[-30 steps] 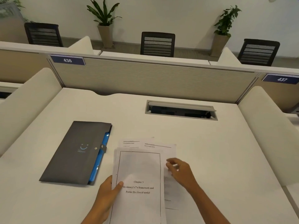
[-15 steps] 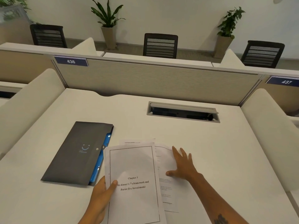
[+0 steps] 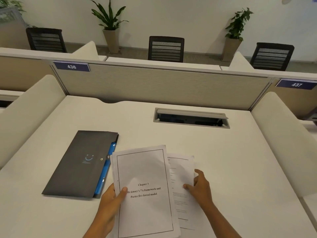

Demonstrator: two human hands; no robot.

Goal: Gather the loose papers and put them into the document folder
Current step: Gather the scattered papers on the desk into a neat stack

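Note:
A small stack of white printed papers (image 3: 144,170), topped by a bordered "Chapter 3" title page, is held at its left edge by my left hand (image 3: 111,198), thumb on top. A further printed sheet (image 3: 181,172) sticks out from under the stack on the right, and my right hand (image 3: 199,186) grips its right edge with thumb on the sheet and fingers curled behind. The dark grey document folder (image 3: 77,167) lies closed on the desk to the left of the papers, with blue inner pockets showing along its right edge and a snap button on the flap.
A white desk (image 3: 231,169) with an open cable hatch (image 3: 191,118) at the back centre. Beige partition panels (image 3: 163,85) and rounded side dividers close off the back and both sides. Black chairs and potted plants stand beyond the partition.
My right hand went from lying flat on the right-hand sheet to gripping its right edge. The sheet has lifted slightly. My left hand keeps hold of the stack.

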